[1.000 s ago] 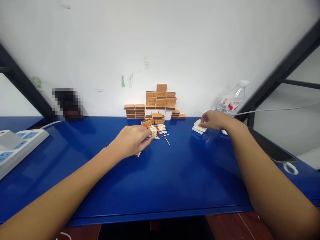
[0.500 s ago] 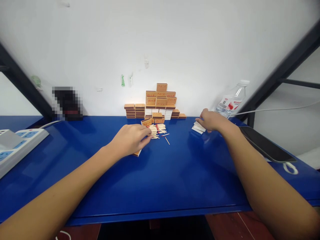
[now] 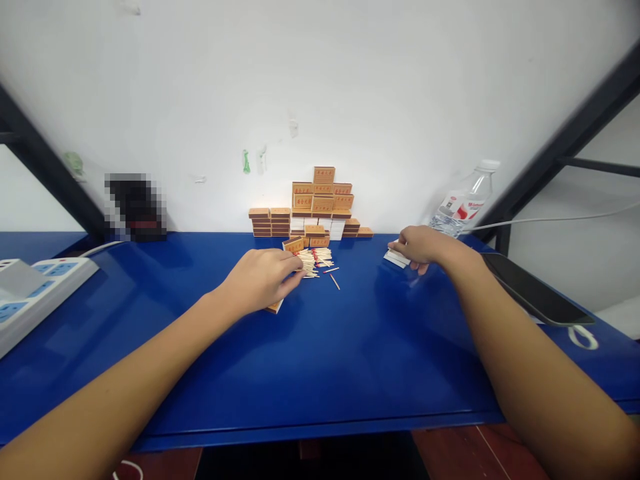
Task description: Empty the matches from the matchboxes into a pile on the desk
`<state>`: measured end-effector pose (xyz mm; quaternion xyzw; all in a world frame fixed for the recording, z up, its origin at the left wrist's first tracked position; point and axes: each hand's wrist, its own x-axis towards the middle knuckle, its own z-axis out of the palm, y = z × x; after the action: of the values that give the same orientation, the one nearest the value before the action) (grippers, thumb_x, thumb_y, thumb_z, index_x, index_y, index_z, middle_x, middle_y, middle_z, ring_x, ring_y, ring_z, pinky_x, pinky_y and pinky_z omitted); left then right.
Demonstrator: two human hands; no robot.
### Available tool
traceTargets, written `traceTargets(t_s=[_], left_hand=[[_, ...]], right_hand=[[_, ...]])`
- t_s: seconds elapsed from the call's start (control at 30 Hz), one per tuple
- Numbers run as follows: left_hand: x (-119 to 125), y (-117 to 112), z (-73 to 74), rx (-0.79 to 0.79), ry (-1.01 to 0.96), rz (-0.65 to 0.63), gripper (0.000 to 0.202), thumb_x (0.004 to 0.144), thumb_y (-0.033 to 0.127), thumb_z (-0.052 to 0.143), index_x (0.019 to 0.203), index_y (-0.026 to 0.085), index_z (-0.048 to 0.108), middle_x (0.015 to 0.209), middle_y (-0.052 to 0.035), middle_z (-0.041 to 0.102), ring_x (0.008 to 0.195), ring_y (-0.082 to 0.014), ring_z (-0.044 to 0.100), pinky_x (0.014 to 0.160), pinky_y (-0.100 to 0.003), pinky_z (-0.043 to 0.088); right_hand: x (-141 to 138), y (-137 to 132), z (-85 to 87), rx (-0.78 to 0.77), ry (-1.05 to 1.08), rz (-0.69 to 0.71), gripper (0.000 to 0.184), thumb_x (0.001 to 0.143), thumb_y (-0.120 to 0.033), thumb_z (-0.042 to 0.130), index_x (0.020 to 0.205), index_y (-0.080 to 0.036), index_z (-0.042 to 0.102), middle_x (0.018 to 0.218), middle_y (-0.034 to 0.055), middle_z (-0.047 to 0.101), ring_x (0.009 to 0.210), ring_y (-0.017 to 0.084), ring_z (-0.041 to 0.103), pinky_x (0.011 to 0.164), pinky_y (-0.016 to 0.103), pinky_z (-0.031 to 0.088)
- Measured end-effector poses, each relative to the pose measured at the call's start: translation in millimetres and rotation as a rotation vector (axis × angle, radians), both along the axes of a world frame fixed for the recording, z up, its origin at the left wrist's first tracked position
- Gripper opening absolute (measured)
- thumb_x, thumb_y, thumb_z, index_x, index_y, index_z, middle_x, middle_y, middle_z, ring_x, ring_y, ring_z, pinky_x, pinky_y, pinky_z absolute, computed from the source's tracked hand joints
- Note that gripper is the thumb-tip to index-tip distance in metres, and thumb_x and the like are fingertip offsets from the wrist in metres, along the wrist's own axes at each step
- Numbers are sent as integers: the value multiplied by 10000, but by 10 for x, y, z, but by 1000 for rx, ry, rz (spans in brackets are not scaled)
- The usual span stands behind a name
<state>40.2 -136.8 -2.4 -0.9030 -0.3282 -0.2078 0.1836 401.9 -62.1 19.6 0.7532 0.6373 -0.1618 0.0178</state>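
Note:
My left hand [image 3: 267, 277] lies on its side at the left edge of a heap of matches [image 3: 317, 257], fingers curled in and thumb tip against the matchsticks. What its fingers enclose is hidden. From under the palm pokes the corner of a matchbox [image 3: 275, 307]. My right hand [image 3: 423, 245] reaches to the far right of the table, its thumb and fingers closed at a small group of white pieces [image 3: 397, 258] that look like matchbox trays. Behind the matches, brown matchboxes [image 3: 323, 203] stand stacked in a stepped tower against the wall.
A clear plastic bottle [image 3: 463, 203] stands behind my right hand, with a white cable [image 3: 550, 219] beside it. A dark phone [image 3: 535, 287] lies near my right forearm. On the left sit a power strip [image 3: 45, 293] and a blurred dark object [image 3: 136, 208]. Two loose matches [image 3: 335, 282] lie ahead.
My right hand has shifted slightly over the white pieces, its fingers reaching down closer to them. The left hand and the matchbox tower have stayed put.

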Motion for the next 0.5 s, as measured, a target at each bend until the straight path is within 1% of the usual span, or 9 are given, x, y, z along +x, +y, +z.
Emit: traceTargets(t_s=[0.13, 0.23, 0.3, 0.37, 0.43, 0.5], left_hand=[[1, 4, -6, 9, -4, -4, 277, 1038, 308, 528, 947, 178, 756, 812, -38, 758, 712, -176, 689, 543, -291, 402], [2, 1, -1, 3, -11, -20, 268, 1037, 293, 529, 958, 179, 759, 827, -34, 764, 723, -178, 697, 545, -297, 406], [2, -1, 2, 1, -13, -21, 266, 1036, 287, 529, 955, 180, 759, 822, -32, 763, 723, -176, 698, 547, -296, 407], [0, -2, 3, 1, -12, -18, 265, 1034, 288, 530, 948, 180, 757, 817, -32, 763, 718, -174, 697, 547, -292, 402], [-4, -1, 1, -3, -7, -14, 268, 1034, 292, 527, 946, 181, 754, 823, -36, 765, 719, -172, 696, 548, -288, 400], [-8, 1, -1, -11, -5, -13, 274, 1037, 295, 518, 950, 182, 752, 831, -39, 765, 726, -173, 696, 550, -288, 403]], right_hand=[[-37, -32, 31, -35, 3, -23, 402, 1030, -510, 528, 912, -161, 688, 704, 143, 745, 596, 283, 739, 690, 396, 566], [-26, -23, 28, -30, -56, 18, 424, 1019, -520, 545, 855, -162, 700, 720, 143, 742, 622, 279, 736, 693, 388, 550], [1, -10, 28, 39, -138, 76, 427, 1005, -523, 564, 839, -161, 718, 787, 159, 753, 709, 290, 743, 728, 390, 537], [38, 2, 32, 170, -231, 117, 390, 995, -496, 573, 890, -162, 744, 918, 179, 767, 846, 309, 742, 777, 396, 526], [79, 12, 35, 280, -301, 108, 349, 973, -473, 590, 978, -168, 759, 1043, 185, 765, 959, 325, 725, 808, 402, 519], [121, 21, 28, 293, -326, 87, 375, 952, -501, 595, 1031, -175, 762, 1081, 178, 761, 997, 336, 713, 816, 409, 520]])
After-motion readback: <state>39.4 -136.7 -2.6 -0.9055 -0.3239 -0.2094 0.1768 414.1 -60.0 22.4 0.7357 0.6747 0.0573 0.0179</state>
